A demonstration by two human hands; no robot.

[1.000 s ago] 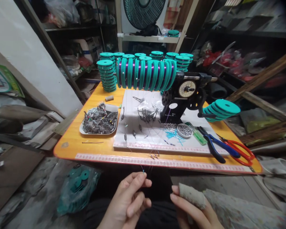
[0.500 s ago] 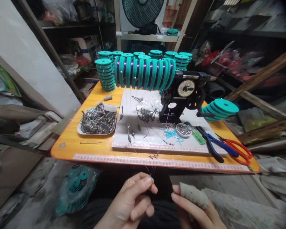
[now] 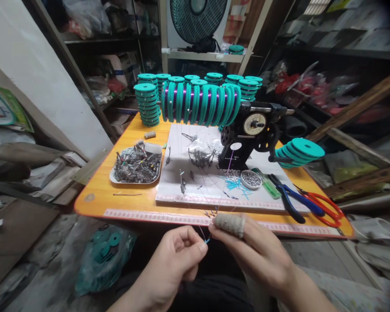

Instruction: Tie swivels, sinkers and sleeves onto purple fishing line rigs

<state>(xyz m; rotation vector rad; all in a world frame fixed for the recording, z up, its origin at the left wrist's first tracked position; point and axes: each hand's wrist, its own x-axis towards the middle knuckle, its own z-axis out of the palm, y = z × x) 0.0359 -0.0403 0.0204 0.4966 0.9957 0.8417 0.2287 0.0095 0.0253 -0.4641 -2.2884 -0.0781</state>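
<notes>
Just past the table's front edge, my left hand (image 3: 182, 255) pinches a small thin blue piece (image 3: 207, 241) between thumb and forefinger. A fine line runs up from it toward the tabletop. My right hand (image 3: 247, 242) is close beside it, fingers together, with a grey cloth sleeve (image 3: 230, 224) around one finger. Its fingertips meet the lines near the blue piece; whether they grip one is hidden. Several lines hang from a row of teal spools (image 3: 201, 104) wound with purple line. Dark weights (image 3: 183, 185) lie on the white board (image 3: 169, 193).
On the table are a tray of dark weights (image 3: 138, 162), a black winding machine (image 3: 243, 138), a small dish of metal bits (image 3: 251, 179), loose blue pieces (image 3: 235, 185), blue-handled pliers (image 3: 289, 197) and red scissors (image 3: 328, 208). Below left sits a bag of teal spools (image 3: 105, 255).
My right hand has moved left and forward to meet the left hand at the lines. My left hand has shifted slightly right, keeping the blue piece. One weight on the board has slid right.
</notes>
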